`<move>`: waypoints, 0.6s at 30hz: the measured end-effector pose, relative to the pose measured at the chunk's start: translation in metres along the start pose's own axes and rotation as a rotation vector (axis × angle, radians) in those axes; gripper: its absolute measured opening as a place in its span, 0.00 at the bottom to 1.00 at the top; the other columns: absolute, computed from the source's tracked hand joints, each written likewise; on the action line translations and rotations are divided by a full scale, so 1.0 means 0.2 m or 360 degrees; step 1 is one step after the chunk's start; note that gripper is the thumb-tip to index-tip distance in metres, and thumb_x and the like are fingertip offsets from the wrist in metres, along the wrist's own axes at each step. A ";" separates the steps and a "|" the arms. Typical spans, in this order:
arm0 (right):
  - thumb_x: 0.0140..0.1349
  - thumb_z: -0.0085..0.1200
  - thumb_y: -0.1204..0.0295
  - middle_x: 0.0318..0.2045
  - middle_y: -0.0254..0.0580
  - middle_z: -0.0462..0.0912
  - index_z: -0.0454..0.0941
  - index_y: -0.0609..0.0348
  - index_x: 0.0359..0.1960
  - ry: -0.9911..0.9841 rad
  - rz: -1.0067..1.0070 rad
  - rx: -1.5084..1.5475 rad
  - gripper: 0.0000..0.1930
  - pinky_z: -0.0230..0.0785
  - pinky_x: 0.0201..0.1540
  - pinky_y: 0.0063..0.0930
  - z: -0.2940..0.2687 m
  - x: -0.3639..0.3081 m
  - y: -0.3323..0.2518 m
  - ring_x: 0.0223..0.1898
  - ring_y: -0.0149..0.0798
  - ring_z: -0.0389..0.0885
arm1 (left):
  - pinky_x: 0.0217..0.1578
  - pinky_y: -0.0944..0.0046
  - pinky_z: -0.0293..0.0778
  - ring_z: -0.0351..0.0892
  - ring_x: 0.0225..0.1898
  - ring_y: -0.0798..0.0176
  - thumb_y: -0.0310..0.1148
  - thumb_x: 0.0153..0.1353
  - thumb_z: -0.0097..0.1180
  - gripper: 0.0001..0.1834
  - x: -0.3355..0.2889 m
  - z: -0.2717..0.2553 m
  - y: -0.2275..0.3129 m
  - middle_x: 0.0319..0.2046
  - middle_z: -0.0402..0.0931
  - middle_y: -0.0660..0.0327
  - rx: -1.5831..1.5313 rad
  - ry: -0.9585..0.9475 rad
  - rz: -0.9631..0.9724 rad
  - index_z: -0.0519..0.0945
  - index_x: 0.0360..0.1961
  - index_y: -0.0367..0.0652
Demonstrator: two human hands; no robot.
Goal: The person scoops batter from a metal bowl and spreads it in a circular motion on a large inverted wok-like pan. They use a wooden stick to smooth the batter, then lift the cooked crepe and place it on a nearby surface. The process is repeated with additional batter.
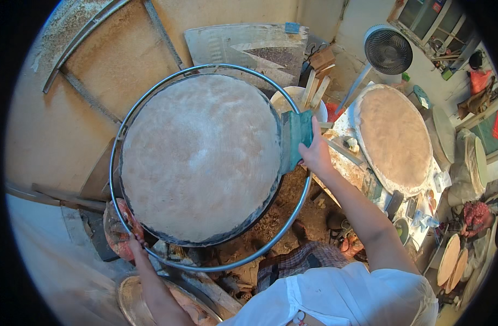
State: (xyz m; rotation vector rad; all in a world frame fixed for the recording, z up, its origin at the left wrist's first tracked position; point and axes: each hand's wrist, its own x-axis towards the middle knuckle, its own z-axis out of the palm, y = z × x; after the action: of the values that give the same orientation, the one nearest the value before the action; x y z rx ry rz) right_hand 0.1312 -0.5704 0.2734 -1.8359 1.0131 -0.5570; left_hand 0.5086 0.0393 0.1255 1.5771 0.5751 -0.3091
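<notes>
The pale disc (200,157) sits framed by the metal ring (205,269), which could scrape it if the right hand (317,155), fingers pinching the green pad (296,133) at the ring's right, slips (left fingers' grip: cannot tell).

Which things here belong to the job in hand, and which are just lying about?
In use, apparently:
- metal ring, at the left hand
- green piece, gripped by the right hand
- pale round disc

Seemingly just about:
- fan
- oval disc
- wood strips
</notes>
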 end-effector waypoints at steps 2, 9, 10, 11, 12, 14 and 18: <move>0.57 0.51 0.75 0.29 0.57 0.80 0.36 0.59 0.71 -0.0098 0.0048 -0.0126 0.44 0.76 0.28 0.37 -0.01 -0.07 -0.01 0.25 0.47 0.81 | 0.12 0.69 0.53 0.55 0.12 0.72 0.49 0.70 0.40 0.18 -0.22 0.11 -0.14 0.14 0.59 0.71 -0.0217 0.0106 -0.0054 0.66 0.25 0.52; 0.58 0.51 0.74 0.23 0.58 0.79 0.33 0.56 0.71 -0.0354 0.0004 -0.0157 0.45 0.75 0.30 0.41 0.13 -0.31 -0.04 0.23 0.52 0.80 | 0.37 0.52 0.78 0.75 0.28 0.50 0.51 0.72 0.34 0.26 -1.69 0.70 -0.94 0.24 0.73 0.54 -0.0240 0.0268 -0.0390 0.65 0.47 0.33; 0.58 0.51 0.74 0.23 0.59 0.79 0.32 0.56 0.71 -0.0345 -0.0103 -0.0110 0.45 0.74 0.30 0.43 0.16 -0.33 -0.02 0.24 0.53 0.80 | 0.39 0.53 0.78 0.77 0.33 0.51 0.51 0.72 0.35 0.26 -1.91 0.82 -0.83 0.30 0.76 0.51 -0.0056 -0.0256 -0.0782 0.67 0.46 0.34; 0.58 0.51 0.74 0.23 0.61 0.79 0.31 0.57 0.71 -0.0349 -0.0218 -0.0055 0.46 0.74 0.31 0.44 0.19 -0.34 0.00 0.24 0.55 0.80 | 0.40 0.53 0.77 0.79 0.39 0.52 0.51 0.72 0.35 0.26 -2.14 0.91 -0.72 0.37 0.79 0.48 0.0213 -0.0874 -0.1036 0.69 0.45 0.35; 0.58 0.51 0.74 0.23 0.61 0.79 0.31 0.56 0.71 -0.0386 -0.0235 -0.0066 0.46 0.74 0.31 0.45 0.22 -0.34 -0.01 0.24 0.56 0.80 | 0.41 0.53 0.77 0.80 0.42 0.53 0.51 0.72 0.35 0.26 -2.19 0.95 -0.70 0.39 0.79 0.47 0.0145 -0.1374 -0.1235 0.71 0.44 0.35; 0.58 0.51 0.73 0.24 0.62 0.79 0.31 0.56 0.71 -0.0426 -0.0246 -0.0112 0.46 0.74 0.32 0.46 0.23 -0.32 -0.01 0.25 0.57 0.80 | 0.45 0.54 0.75 0.80 0.43 0.54 0.51 0.72 0.34 0.26 -2.28 1.08 -0.39 0.41 0.79 0.48 0.0214 -0.1327 -0.0344 0.73 0.45 0.36; 0.58 0.51 0.72 0.23 0.60 0.80 0.32 0.55 0.72 -0.0411 -0.0198 -0.0251 0.46 0.74 0.30 0.44 0.17 -0.25 -0.01 0.23 0.55 0.81 | 0.67 0.45 0.49 0.48 0.70 0.40 0.56 0.69 0.35 0.38 -2.61 1.21 0.43 0.70 0.49 0.46 -0.1068 -0.1901 0.0359 0.55 0.68 0.34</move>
State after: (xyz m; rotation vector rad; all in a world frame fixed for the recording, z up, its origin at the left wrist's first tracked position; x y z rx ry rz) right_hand 0.1286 -0.5103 0.2606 -2.0598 0.7913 -0.3089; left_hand 0.1541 -0.2908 0.4481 0.5908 -0.4111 -0.7128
